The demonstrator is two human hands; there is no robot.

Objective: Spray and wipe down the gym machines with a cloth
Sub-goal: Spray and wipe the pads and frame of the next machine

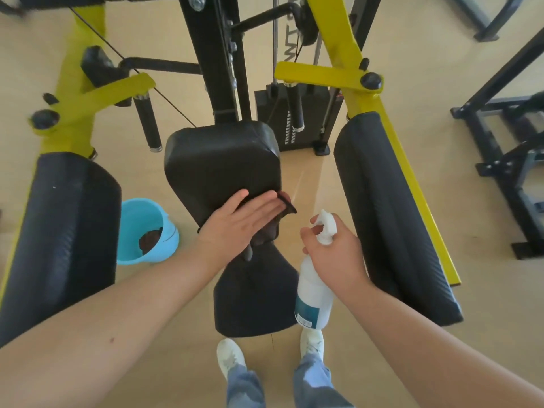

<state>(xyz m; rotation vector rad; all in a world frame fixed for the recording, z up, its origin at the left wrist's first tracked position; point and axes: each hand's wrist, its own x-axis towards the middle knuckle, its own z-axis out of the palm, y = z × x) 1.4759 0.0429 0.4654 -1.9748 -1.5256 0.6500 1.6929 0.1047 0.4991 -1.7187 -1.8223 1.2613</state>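
A yellow and black gym machine fills the view, with a black back pad [220,157] in the middle and a black seat [253,298] below it. My left hand [238,225] lies flat with straight fingers on a dark brown cloth [287,203], pressing it against the lower edge of the back pad. Most of the cloth is hidden under the hand. My right hand [335,254] grips the neck of a white spray bottle [313,293] just right of the seat, a finger at the trigger and the nozzle facing left.
Two long black arm pads [59,231] [391,207] on yellow arms flank the seat. A blue bucket [153,213] holding a dark cloth stands on the floor at the left. The weight stack [294,113] is behind. Black frames [506,142] of other equipment stand at the right.
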